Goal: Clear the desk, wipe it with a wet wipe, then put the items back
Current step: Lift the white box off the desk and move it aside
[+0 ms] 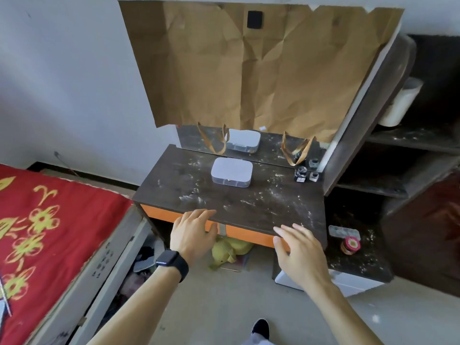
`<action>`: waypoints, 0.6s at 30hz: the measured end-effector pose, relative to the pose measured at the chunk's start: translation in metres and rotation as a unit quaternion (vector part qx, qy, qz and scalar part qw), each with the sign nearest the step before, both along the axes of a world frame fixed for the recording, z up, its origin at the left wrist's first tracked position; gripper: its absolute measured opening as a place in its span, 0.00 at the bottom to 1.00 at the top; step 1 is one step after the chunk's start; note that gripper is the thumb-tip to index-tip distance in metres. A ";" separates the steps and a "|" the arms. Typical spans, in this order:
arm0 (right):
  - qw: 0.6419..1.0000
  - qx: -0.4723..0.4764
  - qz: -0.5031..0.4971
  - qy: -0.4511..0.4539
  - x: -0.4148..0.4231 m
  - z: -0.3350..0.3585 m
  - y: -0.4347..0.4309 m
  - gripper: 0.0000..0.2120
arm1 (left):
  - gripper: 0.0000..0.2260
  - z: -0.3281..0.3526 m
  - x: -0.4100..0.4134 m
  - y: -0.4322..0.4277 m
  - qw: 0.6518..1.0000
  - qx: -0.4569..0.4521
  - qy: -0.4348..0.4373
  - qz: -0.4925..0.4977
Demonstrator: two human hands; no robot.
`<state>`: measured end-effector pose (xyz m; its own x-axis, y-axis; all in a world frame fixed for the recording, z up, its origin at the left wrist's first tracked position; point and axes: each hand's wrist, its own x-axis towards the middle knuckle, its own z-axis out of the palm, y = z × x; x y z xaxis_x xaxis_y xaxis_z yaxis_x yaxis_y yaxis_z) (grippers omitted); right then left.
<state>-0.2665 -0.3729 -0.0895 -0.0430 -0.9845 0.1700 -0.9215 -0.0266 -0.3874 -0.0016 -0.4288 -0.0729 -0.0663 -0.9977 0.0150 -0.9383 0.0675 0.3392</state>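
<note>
Bench: dark wood-grain top, streaked all over with white dust or powder. Orange drawer front is seen under its front edge.

White lidded box is set flat on the bench, toward the back and near the middle. Its reflection is caught in the mirror strip behind it. Two small dark bottles are stood upright at the back right corner, close together and well apart from the box.

Left hand: held at the front edge of the bench, left of centre, palm down, fingers loosely bent. Nothing is gripped; contact with the edge cannot be told. A black watch is worn on that wrist.

Right hand: held at the front edge toward the right, palm down, fingers spread and relaxed. Nothing is gripped. The fingertips are slightly blurred.

The mirror is mostly covered by crumpled brown paper.

On a lower side shelf to the right, also dusty, a small jar with a pink lid is placed just beside a clear plastic tray.

A yellow soft toy is seen on the floor under the bench. A bed with a red flowered cover is noted at the left
</note>
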 end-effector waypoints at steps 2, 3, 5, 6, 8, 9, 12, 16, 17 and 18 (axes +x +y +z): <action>1.000 0.017 0.010 0.002 -0.004 -0.013 -0.032 0.21 | 0.19 -0.010 -0.003 -0.027 1.000 0.026 -0.004 0.011; 0.999 0.030 0.015 0.001 -0.005 -0.018 -0.048 0.21 | 0.18 -0.014 -0.004 -0.041 0.999 0.038 -0.001 0.019; 0.999 0.046 0.020 0.002 -0.007 -0.029 -0.076 0.22 | 0.18 -0.022 -0.007 -0.065 0.998 0.057 0.006 0.032; 0.999 0.050 0.021 0.006 -0.008 -0.036 -0.090 0.22 | 0.18 -0.026 -0.009 -0.077 0.997 0.068 0.007 0.038; 0.996 0.079 0.025 0.018 -0.008 -0.050 -0.116 0.20 | 0.18 -0.037 -0.010 -0.104 0.993 0.095 0.024 0.058; 0.994 0.104 0.028 0.023 -0.008 -0.057 -0.130 0.19 | 0.19 -0.044 -0.010 -0.118 0.990 0.113 0.040 0.068; 0.981 0.190 0.031 0.038 -0.005 -0.079 -0.175 0.21 | 0.20 -0.067 -0.008 -0.166 0.973 0.174 0.122 0.096; 0.963 0.271 -0.002 -0.003 0.007 -0.095 -0.242 0.26 | 0.26 -0.092 -0.005 -0.234 0.926 0.238 0.245 0.158; 0.958 0.287 -0.008 -0.006 0.012 -0.098 -0.258 0.27 | 0.28 -0.097 -0.002 -0.250 0.917 0.247 0.263 0.172; 0.953 0.302 -0.015 -0.010 0.017 -0.101 -0.271 0.29 | 0.29 -0.103 0.000 -0.265 0.908 0.254 0.277 0.185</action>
